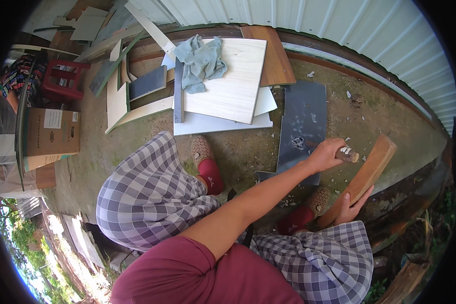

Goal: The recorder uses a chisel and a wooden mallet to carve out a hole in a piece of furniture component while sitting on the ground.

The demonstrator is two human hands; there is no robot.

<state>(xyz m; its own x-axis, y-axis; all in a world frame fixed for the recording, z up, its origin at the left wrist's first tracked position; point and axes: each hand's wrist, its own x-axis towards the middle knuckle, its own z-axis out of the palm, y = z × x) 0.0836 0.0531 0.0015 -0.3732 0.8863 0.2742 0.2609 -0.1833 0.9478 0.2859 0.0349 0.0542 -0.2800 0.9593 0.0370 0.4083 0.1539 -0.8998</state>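
Note:
My left hand (pixel 325 155) is closed round a short, round wooden stick (pixel 348 154) with a pale cut end. The rest of the stick is hidden in the fist. Below it, my right hand (pixel 351 206) grips a long, thick brown wooden bar (pixel 372 169) by its lower part, fingers curled over its edge. The bar slants up to the right, its top just beside the stick but apart from it. My right forearm is hidden behind my knee. A dark grey board (pixel 304 114) lies on the ground to the left, with whitish crumbs (pixel 298 143) on it.
A grey-green cloth (pixel 200 61) lies on stacked pale boards (pixel 233 96), beside a brown board (pixel 271 55). A ribbed metal wall (pixel 349 30) runs behind. At left stand a cardboard box (pixel 53 134), a red stool (pixel 63 81) and a person in patterned clothes (pixel 21 76).

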